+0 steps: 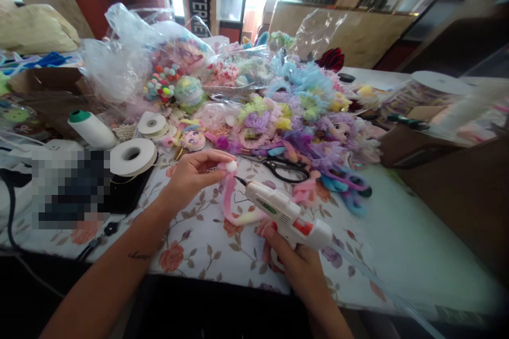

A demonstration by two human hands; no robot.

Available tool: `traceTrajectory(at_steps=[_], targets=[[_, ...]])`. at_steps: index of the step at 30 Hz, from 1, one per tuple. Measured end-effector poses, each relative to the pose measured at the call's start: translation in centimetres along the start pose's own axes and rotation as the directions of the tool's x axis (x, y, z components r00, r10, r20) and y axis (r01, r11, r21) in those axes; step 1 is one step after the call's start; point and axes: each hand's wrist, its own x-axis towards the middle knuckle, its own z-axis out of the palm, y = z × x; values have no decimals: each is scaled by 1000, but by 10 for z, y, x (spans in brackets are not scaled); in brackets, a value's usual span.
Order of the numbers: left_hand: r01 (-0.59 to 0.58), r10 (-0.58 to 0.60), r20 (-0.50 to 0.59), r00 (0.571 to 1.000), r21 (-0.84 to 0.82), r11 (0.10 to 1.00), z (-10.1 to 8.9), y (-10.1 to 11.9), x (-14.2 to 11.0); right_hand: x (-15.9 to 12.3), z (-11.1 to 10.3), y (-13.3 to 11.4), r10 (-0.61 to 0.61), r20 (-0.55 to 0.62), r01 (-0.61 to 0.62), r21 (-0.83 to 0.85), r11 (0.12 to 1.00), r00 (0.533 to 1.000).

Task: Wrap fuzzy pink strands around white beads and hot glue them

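Observation:
My left hand [191,174] is closed in a pinch on a small white pompom [231,166] at the top of a pink fuzzy pipe-cleaner loop [229,201] that hangs down to the floral tablecloth [199,243]. My right hand [296,265] grips a white hot glue gun [288,215]. The gun's metal tip points up and left and sits just beside the pompom. A glue stick juts out from the gun's back toward the lower right.
Black scissors [284,167] lie just beyond the gun. A heap of pastel craft flowers and a doll [342,128] fills the table's middle. White ribbon rolls [133,156], a thread cone [91,128] and plastic bags stand at left. Dark furniture sits at right.

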Motion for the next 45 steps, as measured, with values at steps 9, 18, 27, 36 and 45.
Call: traceTrajectory(at_steps=[9,18,27,36,45], targets=[[40,-44,-71,996,-62,997,3,3,1,1,-2,-2,35,-8,-36,-82,996,999],[3,-6,-91,996,-30,1000,1,0,1,-2,0,-5,23,-19,-22,41,999,1000],[-40,39,33,999,33,999,1,-2,-1,-1,2,-6,5,-24,-3,49,999,1000],[-49,49,53,997,7,999,0,-4,-1,-1,3,-5,9,-29,-8,39,999,1000],[-29,29,29,999,-8,1000,1,-3,0,0,2,-3,29,-17,-29,22,999,999]])
